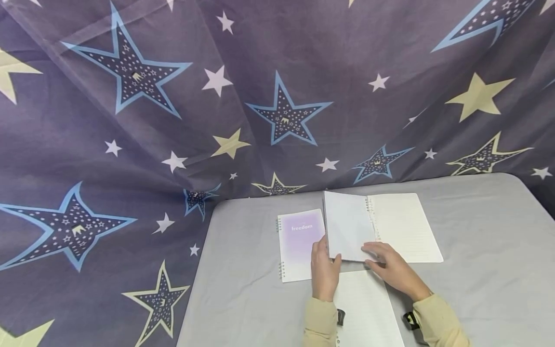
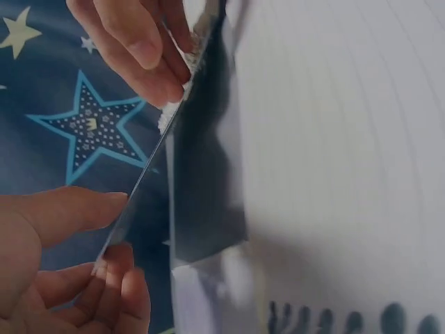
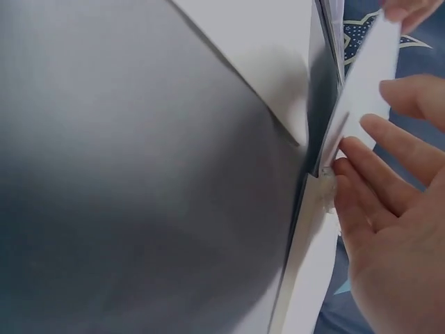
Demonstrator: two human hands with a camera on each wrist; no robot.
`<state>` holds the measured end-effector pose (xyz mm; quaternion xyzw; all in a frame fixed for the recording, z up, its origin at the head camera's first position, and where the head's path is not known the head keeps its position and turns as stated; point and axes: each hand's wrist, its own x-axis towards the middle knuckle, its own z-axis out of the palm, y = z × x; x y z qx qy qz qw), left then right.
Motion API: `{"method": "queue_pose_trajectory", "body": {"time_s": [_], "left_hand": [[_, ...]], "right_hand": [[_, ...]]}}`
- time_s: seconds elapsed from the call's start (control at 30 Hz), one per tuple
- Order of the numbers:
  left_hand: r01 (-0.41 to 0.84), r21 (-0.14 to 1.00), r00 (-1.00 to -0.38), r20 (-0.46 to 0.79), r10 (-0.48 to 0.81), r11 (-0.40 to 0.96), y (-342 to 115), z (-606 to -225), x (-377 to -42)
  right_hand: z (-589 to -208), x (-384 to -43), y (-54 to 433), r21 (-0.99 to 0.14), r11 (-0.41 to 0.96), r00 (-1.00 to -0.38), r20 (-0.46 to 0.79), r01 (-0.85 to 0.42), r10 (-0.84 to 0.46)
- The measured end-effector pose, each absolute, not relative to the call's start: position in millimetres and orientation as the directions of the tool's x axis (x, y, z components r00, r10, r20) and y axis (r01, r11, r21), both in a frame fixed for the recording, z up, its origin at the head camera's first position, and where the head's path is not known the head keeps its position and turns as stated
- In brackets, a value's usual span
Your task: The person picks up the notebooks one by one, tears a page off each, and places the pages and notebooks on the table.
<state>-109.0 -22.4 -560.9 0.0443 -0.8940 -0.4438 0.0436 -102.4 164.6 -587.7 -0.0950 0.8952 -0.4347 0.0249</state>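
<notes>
A spiral notebook lies open, its lined right page (image 1: 405, 226) flat on the table. Its left leaf (image 1: 349, 224), plain pale and probably the cover, is tilted up off the surface. My left hand (image 1: 324, 274) pinches that leaf at its lower left edge, the thumb (image 2: 83, 212) on one face and the fingers curled behind. At the leaf's lower right, near the rings, my right hand (image 1: 394, 271) touches it with fairly straight fingertips (image 3: 354, 149). The thumb of that hand stands apart from the other fingers.
Left of the open notebook lies a white and purple spiral notebook (image 1: 299, 250) marked "freedom". Another lined notebook page (image 1: 368, 308) lies between my forearms. All rest on a grey-covered table (image 1: 243, 270), with a star-patterned curtain (image 1: 303, 48) behind and at the left.
</notes>
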Motion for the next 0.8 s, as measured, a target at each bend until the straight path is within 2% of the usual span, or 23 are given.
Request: {"method": "queue_pose_trajectory", "body": {"time_s": [0.3, 0.53, 0.8], "left_hand": [[-0.108, 0.794, -0.987, -0.015, -0.159, 0.599, -26.3, -571.8, -112.2], [-0.127, 0.795, -0.985, -0.031, -0.170, 0.594, -28.8, -575.2, -112.3], [-0.142, 0.837, -0.985, -0.065, -0.161, 0.528, -28.5, -574.4, -109.2]], "right_hand": [[-581.0, -114.0, 174.6, -0.763, 0.598, -0.956, 0.087, -0.245, -0.280], [-569.9, -137.6, 191.6, -0.747, 0.602, -0.946, 0.112, -0.282, -0.305], [-568.2, -177.9, 215.3, -0.637, 0.697, -0.938, 0.135, -0.329, -0.319]]}}
